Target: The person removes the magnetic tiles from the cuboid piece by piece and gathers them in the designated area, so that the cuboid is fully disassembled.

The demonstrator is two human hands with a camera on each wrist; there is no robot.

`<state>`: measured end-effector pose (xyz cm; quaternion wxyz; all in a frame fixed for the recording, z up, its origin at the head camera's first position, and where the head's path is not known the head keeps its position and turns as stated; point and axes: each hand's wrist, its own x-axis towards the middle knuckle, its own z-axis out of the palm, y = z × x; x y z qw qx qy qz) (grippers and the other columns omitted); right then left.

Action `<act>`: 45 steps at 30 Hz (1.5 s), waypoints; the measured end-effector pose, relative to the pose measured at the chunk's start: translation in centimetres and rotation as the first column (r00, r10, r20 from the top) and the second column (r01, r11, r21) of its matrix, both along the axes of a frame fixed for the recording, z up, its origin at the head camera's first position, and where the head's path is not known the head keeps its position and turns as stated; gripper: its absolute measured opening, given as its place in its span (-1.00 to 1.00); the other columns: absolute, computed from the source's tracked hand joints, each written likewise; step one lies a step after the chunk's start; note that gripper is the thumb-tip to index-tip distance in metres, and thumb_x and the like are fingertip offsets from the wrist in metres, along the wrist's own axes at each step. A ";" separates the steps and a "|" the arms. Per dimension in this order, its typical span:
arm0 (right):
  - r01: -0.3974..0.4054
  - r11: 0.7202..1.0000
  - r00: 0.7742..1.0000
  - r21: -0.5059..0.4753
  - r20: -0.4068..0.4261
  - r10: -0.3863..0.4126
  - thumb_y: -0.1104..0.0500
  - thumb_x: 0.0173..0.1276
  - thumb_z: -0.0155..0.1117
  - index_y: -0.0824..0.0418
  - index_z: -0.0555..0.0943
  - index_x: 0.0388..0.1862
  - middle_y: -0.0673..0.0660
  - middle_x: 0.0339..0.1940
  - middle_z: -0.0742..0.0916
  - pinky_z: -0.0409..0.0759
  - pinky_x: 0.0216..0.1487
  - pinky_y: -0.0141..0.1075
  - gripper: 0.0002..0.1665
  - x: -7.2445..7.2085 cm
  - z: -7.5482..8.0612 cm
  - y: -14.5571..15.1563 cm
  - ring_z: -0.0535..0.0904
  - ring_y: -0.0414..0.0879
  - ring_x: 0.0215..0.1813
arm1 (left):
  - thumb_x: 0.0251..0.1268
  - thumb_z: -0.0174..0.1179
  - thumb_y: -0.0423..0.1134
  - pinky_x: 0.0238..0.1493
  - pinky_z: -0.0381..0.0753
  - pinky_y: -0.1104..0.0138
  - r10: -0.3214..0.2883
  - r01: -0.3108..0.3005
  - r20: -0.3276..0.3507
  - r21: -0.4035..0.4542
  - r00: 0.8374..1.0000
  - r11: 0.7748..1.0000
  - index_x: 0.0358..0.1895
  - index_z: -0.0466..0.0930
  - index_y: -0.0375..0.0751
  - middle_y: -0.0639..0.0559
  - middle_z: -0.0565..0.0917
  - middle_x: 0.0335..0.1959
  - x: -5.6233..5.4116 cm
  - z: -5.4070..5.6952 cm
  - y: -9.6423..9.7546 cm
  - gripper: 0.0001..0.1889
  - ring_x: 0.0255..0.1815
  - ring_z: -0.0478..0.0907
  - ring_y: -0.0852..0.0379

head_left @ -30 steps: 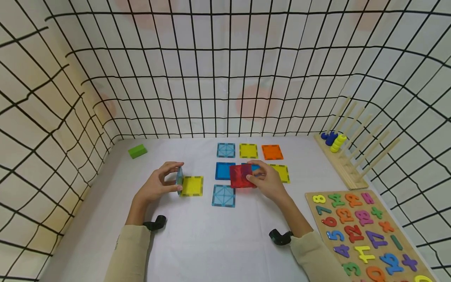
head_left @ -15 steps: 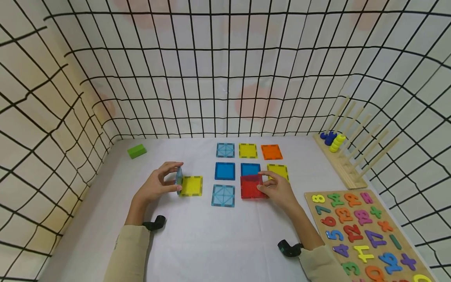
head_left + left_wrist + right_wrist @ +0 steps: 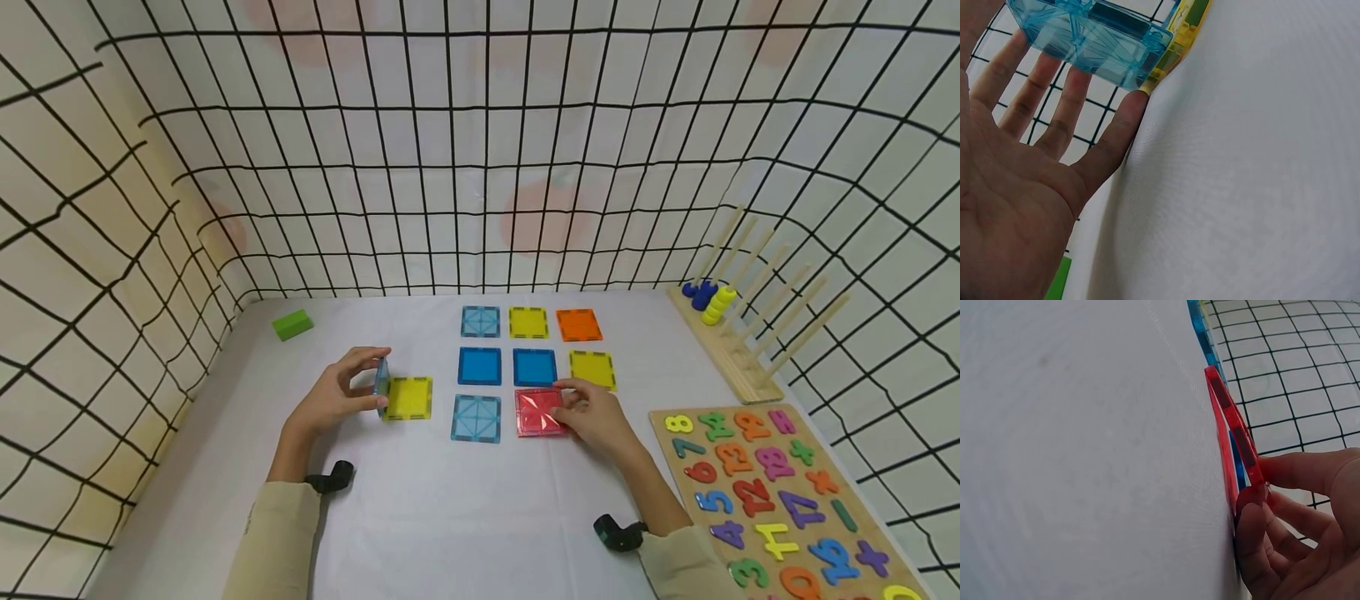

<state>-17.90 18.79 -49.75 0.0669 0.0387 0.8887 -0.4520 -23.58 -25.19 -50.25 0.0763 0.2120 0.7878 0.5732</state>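
My left hand (image 3: 333, 396) holds a light-blue magnetic tile (image 3: 1079, 40) on its edge between thumb and fingers. It stands along the left side of a flat yellow tile (image 3: 409, 397). My right hand (image 3: 596, 414) pinches a red magnetic tile (image 3: 536, 412) by its right side. In the right wrist view the red tile (image 3: 1238, 428) is tilted, its far edge low at the cloth and the held side raised. Beside it lie a light-blue tile (image 3: 476, 418), two blue tiles (image 3: 479, 366), (image 3: 535, 367) and another yellow tile (image 3: 592, 367).
Farther back lie a light-blue tile (image 3: 480, 321), a yellow tile (image 3: 528, 322) and an orange tile (image 3: 579, 325). A green block (image 3: 292, 324) is at the back left. A peg board (image 3: 735, 350) and a number puzzle board (image 3: 757, 492) stand at the right. Black wire mesh surrounds the table.
My right hand has moved right and toward me with the red tile, lowering it from over the blue tiles to the cloth in front of them. The left hand has stayed still.
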 end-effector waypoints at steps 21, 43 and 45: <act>-0.022 0.994 1.000 0.104 -0.014 0.024 0.10 0.32 0.48 0.18 0.59 0.27 0.17 -0.08 0.65 0.68 -0.26 -0.39 -0.45 -0.1 0.4 -0.6 0.54 -0.03 -0.17 | 0.18 0.47 -0.42 0.44 0.37 -0.29 -0.008 0.008 0.006 0.008 1.000 1.000 0.52 0.32 -0.20 -0.06 0.34 0.51 0.1 0.1 0.0 -0.18 0.45 0.29 -0.15; -0.287 0.951 0.938 0.115 -0.167 0.304 -0.10 0.35 0.46 0.09 0.54 0.39 0.16 0.21 0.69 0.74 -0.03 -0.16 -0.30 -3.4 3.2 -5.8 0.60 0.05 0.13 | 0.12 0.51 -0.43 0.43 0.49 -0.09 -0.084 0.082 0.042 0.045 0.996 0.996 0.55 0.24 -0.21 -0.21 0.29 0.58 0.1 -0.2 -0.1 -0.09 0.55 0.25 -0.31; -0.334 0.936 0.920 0.108 -0.176 0.349 -0.11 0.34 0.47 0.09 0.52 0.41 0.15 0.27 0.66 0.73 0.05 -0.11 -0.27 -3.8 3.3 -6.7 0.58 0.06 0.18 | 0.11 0.52 -0.44 0.43 0.50 -0.07 -0.084 0.081 0.049 0.047 0.995 0.996 0.56 0.24 -0.19 -0.18 0.30 0.58 0.1 -0.1 -0.1 -0.08 0.56 0.25 -0.30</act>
